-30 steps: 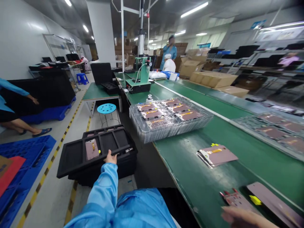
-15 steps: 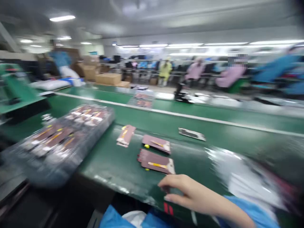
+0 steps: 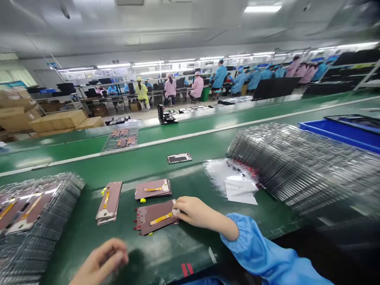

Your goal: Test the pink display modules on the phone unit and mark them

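My right hand (image 3: 192, 211) pinches the white end of the top panel on a stack of thin, brownish-pink phone-sized panels (image 3: 157, 215). An orange-yellow ribbon strip lies on that panel, and red tabs stick out at the stack's left end. Behind it rests another small stack of the panels (image 3: 152, 189) with a yellow tab. A third stack (image 3: 109, 202) lies lengthwise to the left. Low on the left, my left hand (image 3: 102, 261) hovers over the green mat with fingers loosely curled, slightly blurred, nothing visible in it.
Piled clear plastic trays holding panels (image 3: 44, 221) stand at left; more stacked trays (image 3: 308, 158) and a blue bin (image 3: 338, 134) are at right. White papers and bags (image 3: 234, 182) lie between. A phone-shaped frame (image 3: 179, 158) sits farther back. People work beyond the bench.
The view has swung to the right. My right hand has moved from in front of the nearest panel stack onto its right end. My left hand has come into view.
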A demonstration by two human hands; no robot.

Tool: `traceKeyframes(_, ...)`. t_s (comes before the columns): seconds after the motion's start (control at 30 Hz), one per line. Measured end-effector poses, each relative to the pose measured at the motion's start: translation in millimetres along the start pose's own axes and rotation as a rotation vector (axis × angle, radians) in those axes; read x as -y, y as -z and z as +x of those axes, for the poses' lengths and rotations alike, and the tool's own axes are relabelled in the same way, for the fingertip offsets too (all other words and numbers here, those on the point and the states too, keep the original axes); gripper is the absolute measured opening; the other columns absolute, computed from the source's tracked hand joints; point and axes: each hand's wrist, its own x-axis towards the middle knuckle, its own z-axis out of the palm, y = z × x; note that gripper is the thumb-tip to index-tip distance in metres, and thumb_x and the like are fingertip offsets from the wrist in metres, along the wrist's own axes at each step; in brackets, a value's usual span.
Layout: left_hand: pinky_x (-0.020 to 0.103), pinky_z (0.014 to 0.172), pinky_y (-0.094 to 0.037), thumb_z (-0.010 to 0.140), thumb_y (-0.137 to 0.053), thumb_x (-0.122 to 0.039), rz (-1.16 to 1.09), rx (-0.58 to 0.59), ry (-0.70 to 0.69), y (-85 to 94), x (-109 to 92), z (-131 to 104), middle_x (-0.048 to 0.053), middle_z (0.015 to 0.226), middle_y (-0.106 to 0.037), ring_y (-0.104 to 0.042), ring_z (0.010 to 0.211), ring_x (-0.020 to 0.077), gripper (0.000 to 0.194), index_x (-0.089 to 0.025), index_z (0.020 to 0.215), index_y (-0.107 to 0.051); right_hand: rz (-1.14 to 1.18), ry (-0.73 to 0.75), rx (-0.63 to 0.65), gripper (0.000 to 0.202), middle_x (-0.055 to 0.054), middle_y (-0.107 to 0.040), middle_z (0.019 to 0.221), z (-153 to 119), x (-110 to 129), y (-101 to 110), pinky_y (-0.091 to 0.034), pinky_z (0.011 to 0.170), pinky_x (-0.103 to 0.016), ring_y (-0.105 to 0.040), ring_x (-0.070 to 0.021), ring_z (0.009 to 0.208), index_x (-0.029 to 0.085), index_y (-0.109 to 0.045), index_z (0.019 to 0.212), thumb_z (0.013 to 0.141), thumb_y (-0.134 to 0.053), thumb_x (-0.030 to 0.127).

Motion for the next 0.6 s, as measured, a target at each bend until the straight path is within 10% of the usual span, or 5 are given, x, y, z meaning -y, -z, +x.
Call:
traceKeyframes(0.13,0.028,0.064,-0.047,0.07,-0.068,-0.064,0.0,-0.168,-0.105,7.9,-56,59,0.005,0.077,-0.068,-0.059,0.071,0.0185,0.046,-0.019,0.079,-0.067,-0.053,-0.002,-0.099,0.017,-0.015,-0.067,0.107,45,-2,-22,-0.049,0.086,-0.04,-0.062,-0.0287,0.101,0.012,-0.065,0.106,0.093,-0.058,0.019)
traceKeyframes(0.3,0.027,0.063,-0.047,0.068,-0.068,-0.062,-0.009,-0.232,-0.189,24.9,-64,141,0.007,0.081,-0.068,-0.062,0.077,0.021,0.046,-0.017,0.079,-0.065,-0.104,0.04,-0.206,0.048,-0.024,-0.053,0.133,92,-3,-52,-0.042,0.098,-0.052,-0.05,-0.036,0.123,0.007,-0.048,0.131,0.088,-0.065,0.016)
traceKeyframes(0.6,0.035,0.073,-0.053,0.088,-0.061,-0.04,0.272,-0.101,-0.25,15.3,-93,319,0.006,0.093,-0.068,-0.064,0.082,0.0181,0.028,-0.013,0.097,-0.063,-0.21,0.237,-0.311,0.03,-0.017,-0.069,0.104,99,1,-56,-0.049,0.079,-0.042,-0.063,-0.0264,0.095,0.009,-0.055,0.123,0.101,-0.035,0.013)
